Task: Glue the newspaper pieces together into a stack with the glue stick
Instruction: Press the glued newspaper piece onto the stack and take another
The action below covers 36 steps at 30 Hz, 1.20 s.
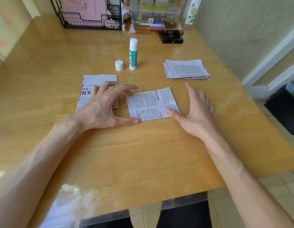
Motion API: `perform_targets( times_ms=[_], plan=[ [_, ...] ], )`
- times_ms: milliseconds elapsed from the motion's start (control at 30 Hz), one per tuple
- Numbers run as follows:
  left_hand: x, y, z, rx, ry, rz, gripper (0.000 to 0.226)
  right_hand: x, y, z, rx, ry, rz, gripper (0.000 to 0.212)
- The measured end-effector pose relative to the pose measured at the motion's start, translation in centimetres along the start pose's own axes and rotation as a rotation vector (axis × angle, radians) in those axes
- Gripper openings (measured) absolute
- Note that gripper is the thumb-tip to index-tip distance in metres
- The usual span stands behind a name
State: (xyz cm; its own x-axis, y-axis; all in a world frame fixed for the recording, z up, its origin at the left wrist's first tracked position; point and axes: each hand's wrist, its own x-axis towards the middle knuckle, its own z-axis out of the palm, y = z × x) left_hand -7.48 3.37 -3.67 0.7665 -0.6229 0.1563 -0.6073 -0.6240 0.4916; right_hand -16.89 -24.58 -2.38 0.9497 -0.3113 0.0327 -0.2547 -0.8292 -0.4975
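Wooden table (143, 153): left hand (105, 106), right hand (197, 112) spread, thumbs on centre newspaper piece (151, 104); other piece (97, 79) reads "书写".

Single newspaper piece (151, 104): flat, frame centre. Larger sheet (98, 79): flat, left of centre. Pile of pieces (186, 69): upper right. Glue stick (133, 54): upright, uncapped, upper centre; cap (119, 65) just left.
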Motion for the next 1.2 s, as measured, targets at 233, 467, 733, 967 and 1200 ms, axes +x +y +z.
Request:
perform_targets(
  times_ms=[233, 467, 733, 967, 1200],
  plan=[
    [0.0, 0.1, 0.0, 0.0, 0.003, 0.004, 0.095, 0.2, 1.0, -1.2, 0.049, -0.009, 0.045, 0.092],
    [0.0, 0.1, 0.0, -0.012, 0.008, -0.005, 0.094, 0.5, 1.6, -0.5, 0.045, 0.076, 0.014, 0.055],
    [0.2, 0.0, 0.6, 0.037, 0.062, -0.001, 0.087, 2.6, 0.7, -0.3, 0.025, 0.053, -0.051, 0.032],
    [-0.1, 0.1, 0.5, 0.095, 0.072, -0.014, 0.091, 6.1, -2.2, 1.1, -0.006, -0.003, -0.164, 0.035],
    [-0.1, 0.2, 0.5, 0.104, 0.072, 0.005, 0.089, 7.1, -2.2, 0.4, 0.081, 0.021, -0.176, 0.033]
  ],
)
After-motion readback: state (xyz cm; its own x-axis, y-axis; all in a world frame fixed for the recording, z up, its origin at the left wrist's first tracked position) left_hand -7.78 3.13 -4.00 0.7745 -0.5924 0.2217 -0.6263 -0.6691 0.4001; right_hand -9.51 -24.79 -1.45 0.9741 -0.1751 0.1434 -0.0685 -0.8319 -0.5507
